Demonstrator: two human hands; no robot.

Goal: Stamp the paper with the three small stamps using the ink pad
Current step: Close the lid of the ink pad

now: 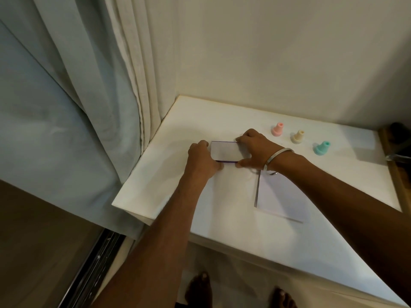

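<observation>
A flat rectangular ink pad point(224, 150) with a pale lid and purple edges lies on the white table point(222, 218). My left hand point(201, 160) grips its left end and my right hand point(253, 150) grips its right end, thumb at the near edge and fingers at the far edge. Three small stamps stand upright to the right of my hands: a pink stamp point(277, 129), a cream stamp point(297, 136) and a teal stamp point(321, 148). A white sheet of paper point(278, 196) lies partly under my right forearm.
The table sits in a corner, with a curtain point(89, 96) at its left and a plain wall point(289, 63) behind. A wooden edge point(393, 174) and a dark object point(399, 132) lie at the far right. Bare feet show on the floor below the table.
</observation>
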